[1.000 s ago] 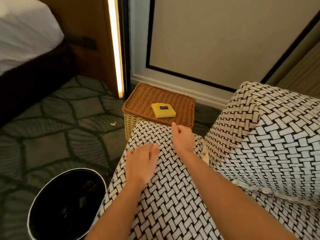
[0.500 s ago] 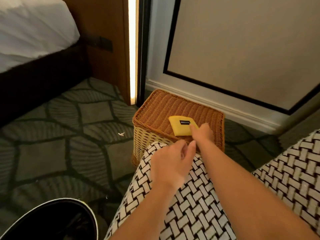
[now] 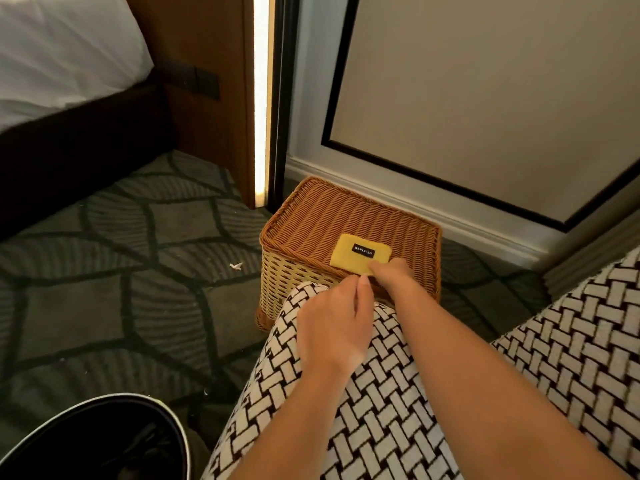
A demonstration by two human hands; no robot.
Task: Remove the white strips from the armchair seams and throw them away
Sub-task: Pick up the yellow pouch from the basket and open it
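Observation:
The armchair has black-and-white woven fabric; its near arm runs up the middle and another part shows at the right. No white strip shows on it. My left hand lies on the far end of the arm, fingers drawn together in a pinch with nothing visible in them. My right hand reaches just past it and curls over the arm's tip, its fingertips hidden. A black bin with a white rim stands on the floor at the lower left.
A wicker basket with a yellow pouch on its lid stands just beyond the chair arm, against the wall. A small white scrap lies on the patterned carpet. A bed is at the upper left.
Both hands have slid forward along the arm to its far tip. The view has shifted left and forward, so the chair's back and seat seam have dropped out of view.

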